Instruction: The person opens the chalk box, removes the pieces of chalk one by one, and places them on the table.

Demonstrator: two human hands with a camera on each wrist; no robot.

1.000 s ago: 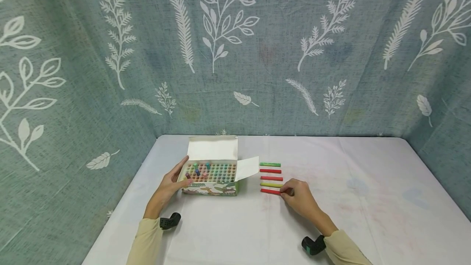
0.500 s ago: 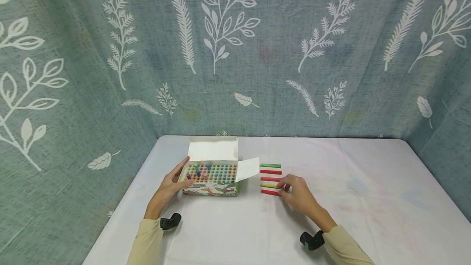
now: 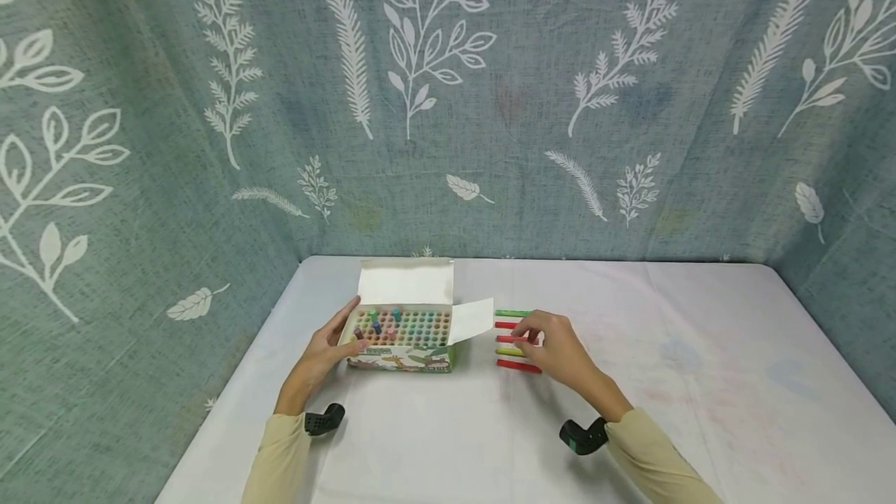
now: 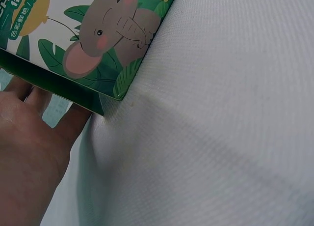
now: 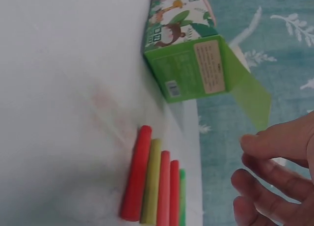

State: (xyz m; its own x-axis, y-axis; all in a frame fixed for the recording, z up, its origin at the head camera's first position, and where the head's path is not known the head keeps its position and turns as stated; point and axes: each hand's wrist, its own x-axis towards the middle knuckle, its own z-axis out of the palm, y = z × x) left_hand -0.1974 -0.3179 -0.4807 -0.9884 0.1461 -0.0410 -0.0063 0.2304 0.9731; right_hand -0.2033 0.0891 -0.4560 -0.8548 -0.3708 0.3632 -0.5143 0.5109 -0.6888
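Note:
In the head view my left hand [image 3: 318,355] holds the left end of an open chalk box [image 3: 402,362], thumb at the front edge and fingers toward the back corner. Several coloured chalk sticks poke up from its holes. Right of it lies a row of chalk: a red stick [image 3: 519,366] nearest, then a yellow stick [image 3: 507,351], a pinkish-red stick [image 3: 504,338], another red stick [image 3: 505,324] and a green stick [image 3: 511,313]. My right hand [image 3: 556,347] hovers over the row's right ends. The right wrist view shows its fingers loosely bent, holding nothing.
The box's white lid [image 3: 405,283] stands up at the back, and a side flap [image 3: 471,320] sticks out toward the chalk row. A white cloth [image 3: 434,442] covers the table. Behind it hangs a green leaf-patterned curtain [image 3: 518,201].
My right hand has let go of the nearest red chalk and moved up along the row, away from me. The left hand stays on the box.

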